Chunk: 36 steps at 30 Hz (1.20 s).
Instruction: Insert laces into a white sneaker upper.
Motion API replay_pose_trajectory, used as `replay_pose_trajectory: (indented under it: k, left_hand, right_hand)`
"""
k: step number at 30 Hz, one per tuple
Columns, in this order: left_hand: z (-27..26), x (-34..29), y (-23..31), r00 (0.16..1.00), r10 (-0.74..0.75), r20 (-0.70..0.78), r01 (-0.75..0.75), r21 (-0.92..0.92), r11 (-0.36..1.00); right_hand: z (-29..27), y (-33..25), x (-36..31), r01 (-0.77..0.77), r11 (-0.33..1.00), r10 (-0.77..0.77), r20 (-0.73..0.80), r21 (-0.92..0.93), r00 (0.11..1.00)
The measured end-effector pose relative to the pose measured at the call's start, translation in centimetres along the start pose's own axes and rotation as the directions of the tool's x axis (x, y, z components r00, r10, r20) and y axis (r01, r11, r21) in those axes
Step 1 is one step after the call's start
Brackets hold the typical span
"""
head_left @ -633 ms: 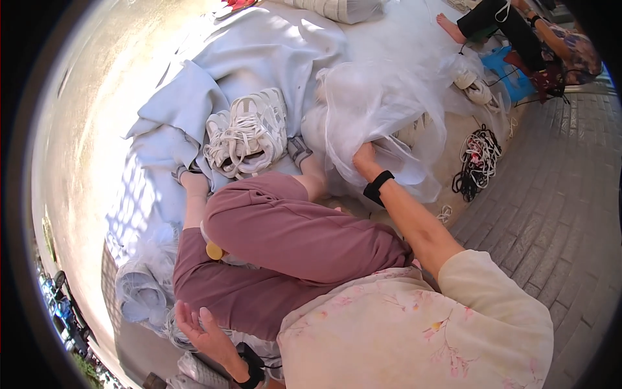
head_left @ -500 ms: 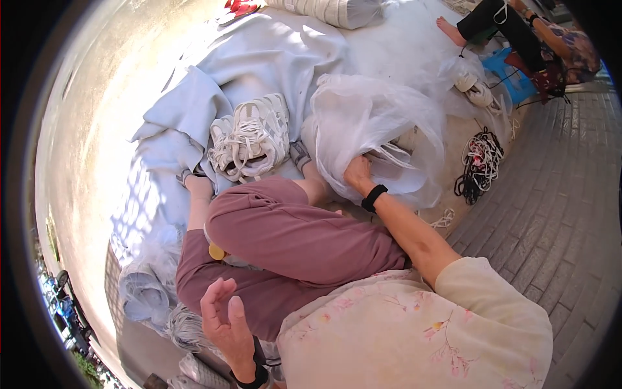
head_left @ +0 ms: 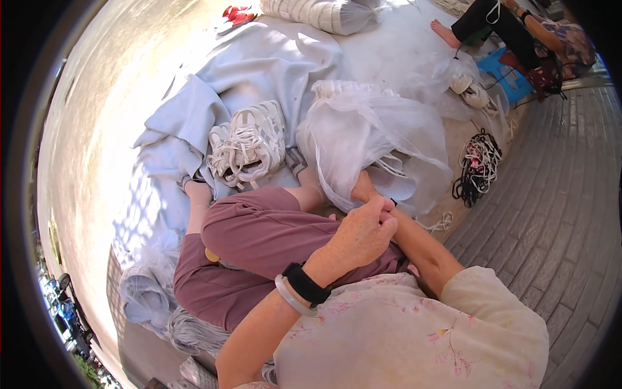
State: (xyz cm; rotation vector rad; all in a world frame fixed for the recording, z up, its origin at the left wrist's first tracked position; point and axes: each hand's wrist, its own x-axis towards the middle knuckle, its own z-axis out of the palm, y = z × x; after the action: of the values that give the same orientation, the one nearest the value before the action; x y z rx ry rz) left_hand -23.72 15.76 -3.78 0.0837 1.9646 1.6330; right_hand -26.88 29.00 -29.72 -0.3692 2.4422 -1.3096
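Note:
My left hand [head_left: 364, 232] lies across my right wrist, its fingers curled and drawn together beside the black band there. Whether anything is pinched in them is hidden. Just inside the mouth of a clear plastic bag [head_left: 343, 129] is my right hand [head_left: 365, 187]; its fingers are covered by the bag and my left hand. White laces [head_left: 392, 165] and a pale grey flat piece [head_left: 395, 188] show within the bag. To its left, a pair of white laced shoes [head_left: 249, 142] rests on the pale blue cloth [head_left: 265, 58] by my feet.
A tangle of black and white cords [head_left: 478, 162] lies at right, near grey paving [head_left: 551, 194]. Bagged shoes [head_left: 472, 91] and a seated person [head_left: 505, 32] with a blue stool [head_left: 505, 74] are far right. Bundled grey laces [head_left: 194, 330] and a bagged shoe [head_left: 144, 295] lie lower left.
My left hand has swung from the lower left, where its fingers were apart, across my lap to my right wrist, closing its fingers. My right hand stays at the bag.

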Motion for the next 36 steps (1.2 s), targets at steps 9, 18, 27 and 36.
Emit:
replay_pose_trajectory:
  k: [9, 18, 27, 36]
  left_hand:
    - [1.2, 8.8, -4.3, 0.875, -0.484, 0.003, 0.444, -0.403, 0.800]
    - [-0.8, 9.9, -3.2, 0.821, -0.424, 0.382, 0.502, -0.129, 0.855]
    - [-4.2, 11.4, -9.0, 0.816, -0.576, -0.040, 0.399, -0.683, 0.612]
    - [-5.6, 11.1, -11.6, 0.682, -0.707, -0.189, 0.219, -0.869, 0.443]
  right_hand:
    - [-9.8, -3.3, 3.7, 0.048, 0.959, -0.018, 0.109, -0.280, 0.994]
    - [-10.9, -5.5, 8.0, 0.510, 0.765, -0.396, 0.338, -0.393, 0.854]
    - [-12.0, -9.5, 7.0, 0.126, 0.918, -0.252, 0.307, 0.376, 0.918]
    - [-15.1, 0.3, 8.3, 0.023, 0.944, 0.135, 0.446, -0.330, 0.885]
